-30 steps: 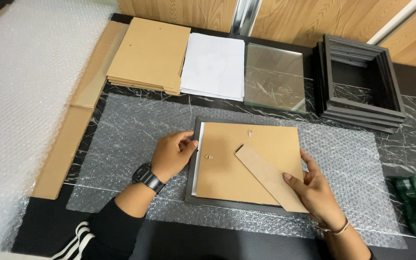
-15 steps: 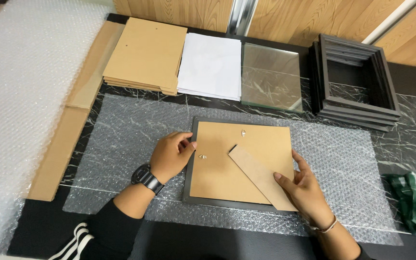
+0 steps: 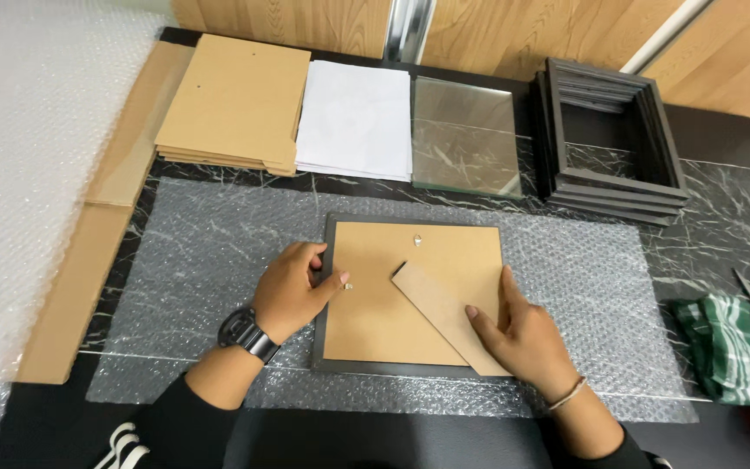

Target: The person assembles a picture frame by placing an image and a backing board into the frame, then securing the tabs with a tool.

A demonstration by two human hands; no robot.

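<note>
wall: light brown wooden panels (image 3: 514, 35) along the back | strips: shiny silver metal strip (image 3: 410, 26) standing upright between the panels, a thin pale strip (image 3: 661, 35) slanting on the right | counter: black stone counter with white veins (image 3: 722, 217), smooth and a bit shiny | light: soft and even, with faint shadows
</note>
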